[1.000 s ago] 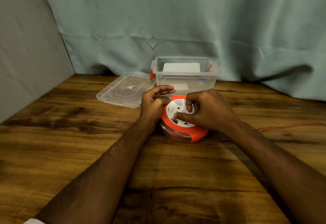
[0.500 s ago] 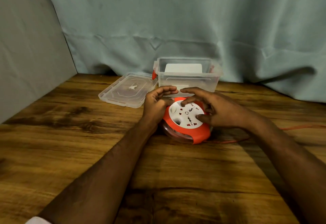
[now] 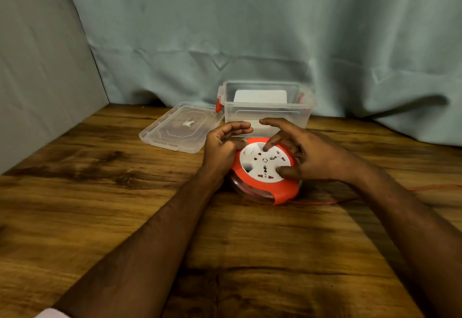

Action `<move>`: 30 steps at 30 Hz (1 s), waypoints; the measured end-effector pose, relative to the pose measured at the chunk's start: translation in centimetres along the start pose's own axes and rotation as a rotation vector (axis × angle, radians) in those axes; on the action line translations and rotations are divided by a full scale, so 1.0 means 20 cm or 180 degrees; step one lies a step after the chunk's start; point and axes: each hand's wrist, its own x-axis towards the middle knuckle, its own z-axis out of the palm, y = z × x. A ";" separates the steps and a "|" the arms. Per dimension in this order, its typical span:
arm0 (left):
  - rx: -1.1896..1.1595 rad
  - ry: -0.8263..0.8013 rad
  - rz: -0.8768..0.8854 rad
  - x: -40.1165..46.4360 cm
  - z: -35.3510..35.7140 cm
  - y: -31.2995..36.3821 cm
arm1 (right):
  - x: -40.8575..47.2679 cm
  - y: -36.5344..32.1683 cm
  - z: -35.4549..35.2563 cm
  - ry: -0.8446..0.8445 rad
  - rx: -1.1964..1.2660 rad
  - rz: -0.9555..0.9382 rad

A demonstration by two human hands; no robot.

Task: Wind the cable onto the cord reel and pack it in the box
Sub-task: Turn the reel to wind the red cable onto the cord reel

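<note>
On the wooden table (image 3: 75,192), the left hand (image 3: 221,146) gripped the round orange-and-white plastic cord reel's (image 3: 265,170) edge, while the right hand (image 3: 307,156) pressed thumb and fingertip on its face.

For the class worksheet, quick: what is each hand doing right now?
Left hand: grips the left edge of the cord reel, steadying it.
Right hand: open, fingers spread, fingertips pressing on the reel's white face.

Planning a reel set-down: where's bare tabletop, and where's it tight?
Free: the near table between the forearms, and the left side in front of the lid. Tight: the back middle, where lid, box, cord reel, left hand and right hand bunch up. The cable trails off right.
</note>
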 end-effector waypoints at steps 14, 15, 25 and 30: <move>0.0017 -0.0012 -0.0010 -0.01 0.01 0.00 | -0.01 -0.02 0.02 0.0197 -0.0266 0.0122; 0.0020 -0.0008 -0.0010 -0.01 0.00 0.01 | -0.01 -0.02 0.03 0.0216 -0.0295 0.0123; 0.0024 0.0008 -0.0041 -0.01 0.00 0.01 | 0.01 -0.04 0.06 0.0262 -0.0500 0.0248; -0.0004 0.0012 -0.0050 -0.01 0.00 0.01 | 0.01 -0.06 0.07 0.0292 -0.0607 0.0280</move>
